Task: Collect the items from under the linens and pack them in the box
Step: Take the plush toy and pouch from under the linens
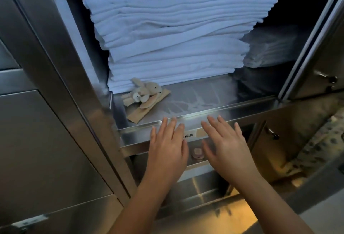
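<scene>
Both forearms are cut off by the lower edge of the frame. The left hand (167, 150) and the right hand (225, 148) are held side by side at lower centre, fingers straight and spread, with nothing grasped. Whether the fingertips touch the front lip of the steel shelf (232, 111) cannot be told. A label (188, 135) on that lip is partly covered by the left hand, and a small round thing (197, 152) between the hands is too blurred to be named. Left of centre, a plush rabbit (147, 92) is seen lying on flat brown packets (139, 114), against the foot of the stacked white linens (176, 38). A second pile (268, 51), at right, is lost in shadow.
</scene>
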`<state>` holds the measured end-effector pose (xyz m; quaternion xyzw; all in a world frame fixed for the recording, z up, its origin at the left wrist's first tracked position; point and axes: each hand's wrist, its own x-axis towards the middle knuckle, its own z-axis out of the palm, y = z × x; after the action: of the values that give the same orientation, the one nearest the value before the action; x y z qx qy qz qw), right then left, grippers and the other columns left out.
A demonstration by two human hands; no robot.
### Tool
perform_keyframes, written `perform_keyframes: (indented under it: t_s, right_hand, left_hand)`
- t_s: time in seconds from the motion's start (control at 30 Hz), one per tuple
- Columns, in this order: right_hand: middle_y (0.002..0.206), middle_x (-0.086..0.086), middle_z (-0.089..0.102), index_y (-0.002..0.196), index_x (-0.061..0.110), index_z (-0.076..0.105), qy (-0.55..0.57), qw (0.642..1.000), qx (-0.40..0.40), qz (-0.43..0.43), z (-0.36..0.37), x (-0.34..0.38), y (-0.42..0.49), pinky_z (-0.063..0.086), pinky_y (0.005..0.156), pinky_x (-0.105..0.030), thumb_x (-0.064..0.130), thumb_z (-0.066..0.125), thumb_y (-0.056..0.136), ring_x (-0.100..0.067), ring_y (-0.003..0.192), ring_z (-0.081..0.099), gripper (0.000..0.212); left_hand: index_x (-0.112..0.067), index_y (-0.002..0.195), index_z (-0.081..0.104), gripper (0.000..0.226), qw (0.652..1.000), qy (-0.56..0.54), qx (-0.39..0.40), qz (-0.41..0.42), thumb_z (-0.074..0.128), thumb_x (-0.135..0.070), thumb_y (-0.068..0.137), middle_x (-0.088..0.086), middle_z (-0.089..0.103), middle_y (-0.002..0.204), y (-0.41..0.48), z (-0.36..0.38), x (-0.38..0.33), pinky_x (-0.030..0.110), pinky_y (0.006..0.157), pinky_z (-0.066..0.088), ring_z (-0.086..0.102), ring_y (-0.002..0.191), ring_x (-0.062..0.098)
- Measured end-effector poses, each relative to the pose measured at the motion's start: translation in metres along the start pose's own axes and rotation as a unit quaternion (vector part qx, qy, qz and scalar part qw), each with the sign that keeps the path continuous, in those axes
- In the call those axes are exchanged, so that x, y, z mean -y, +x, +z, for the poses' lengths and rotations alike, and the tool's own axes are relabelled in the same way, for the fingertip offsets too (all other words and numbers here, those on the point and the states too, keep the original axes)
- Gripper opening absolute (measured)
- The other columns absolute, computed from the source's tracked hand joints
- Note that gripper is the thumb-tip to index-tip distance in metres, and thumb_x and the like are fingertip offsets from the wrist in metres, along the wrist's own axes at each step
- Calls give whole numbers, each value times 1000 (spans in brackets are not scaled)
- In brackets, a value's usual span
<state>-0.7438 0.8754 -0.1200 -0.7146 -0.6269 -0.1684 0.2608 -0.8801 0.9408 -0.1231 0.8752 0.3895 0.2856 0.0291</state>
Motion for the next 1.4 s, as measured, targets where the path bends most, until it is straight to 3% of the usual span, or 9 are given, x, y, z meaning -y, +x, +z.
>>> perform_keyframes:
  t_s: [0.17, 0.37, 0.57, 0.77, 0.9, 1.0, 1.17, 1.27, 1.4]
  right_hand:
    - [123, -17, 60, 117, 6, 63, -2, 1000, 6, -9, 29, -17, 33, 30, 95, -55, 16, 77, 73, -36, 118, 54, 47]
    - [121, -15, 62, 116, 7, 63, 14, 998, 32, -53, 69, -36, 79, 41, 92, -58, 18, 77, 73, -35, 115, 56, 47]
    - [128, -16, 57, 122, 6, 59, 55, 994, 54, -80, 96, -58, 129, 34, 98, -58, 16, 72, 79, -35, 121, 51, 46]
    - [119, -20, 62, 113, 2, 64, 81, 987, 32, -137, 127, -67, 168, 41, 87, -63, 12, 79, 70, -40, 111, 58, 47]
    - [120, -21, 61, 113, 1, 64, 100, 977, 45, -181, 147, -67, 189, 41, 86, -65, 11, 80, 68, -42, 111, 57, 49]
    - [118, -20, 63, 112, 1, 65, 108, 970, 49, -213, 159, -59, 202, 42, 84, -65, 11, 81, 64, -41, 110, 58, 51]
    - [118, -19, 63, 112, 3, 65, 134, 951, 53, -272, 178, -46, 221, 41, 87, -64, 13, 77, 68, -39, 110, 59, 48]
    - [115, -21, 64, 109, 1, 66, 147, 942, 52, -298, 189, -40, 235, 43, 86, -62, 13, 80, 65, -39, 106, 61, 48]
    - [112, -23, 64, 108, -1, 66, 136, 938, 42, -316, 198, -33, 252, 45, 85, -58, 16, 81, 62, -38, 104, 62, 52]
  left_hand:
    - [-16, 139, 38, 44, 999, 4, 29, -15, 40, -27, 96, 4, 28, 151, 27, 23, 17, 36, 108, -8, 10, 143, 20]
    - [-3, 121, 58, 40, 997, 35, 12, -67, 65, -11, 82, 18, 53, 132, 62, 49, 34, 51, 101, 16, 41, 129, 36]
    - [-16, 140, 36, 47, 992, 59, 16, -106, 41, -27, 95, 5, 25, 152, 100, 68, 50, 35, 109, -4, 12, 142, 19]
    - [-3, 114, 63, 35, 988, 95, -31, -119, 59, -12, 80, 18, 58, 125, 131, 81, 64, 52, 101, 21, 51, 121, 34]
    - [0, 112, 63, 36, 984, 93, -54, -142, 63, -8, 78, 19, 61, 121, 141, 84, 77, 57, 96, 35, 52, 118, 38]
    - [0, 112, 64, 42, 981, 93, -46, -162, 42, -18, 82, 20, 61, 120, 147, 83, 86, 58, 94, 39, 54, 116, 38]
    - [4, 104, 67, 34, 973, 121, -68, -187, 52, -11, 78, 24, 64, 112, 150, 82, 100, 60, 86, 45, 58, 110, 41]
    - [3, 106, 66, 45, 967, 142, -58, -203, 38, -20, 81, 24, 63, 114, 151, 80, 108, 60, 88, 42, 56, 112, 42]
    - [1, 116, 62, 43, 959, 147, -70, -230, 54, -10, 75, 23, 58, 123, 149, 81, 116, 63, 93, 35, 52, 117, 42]
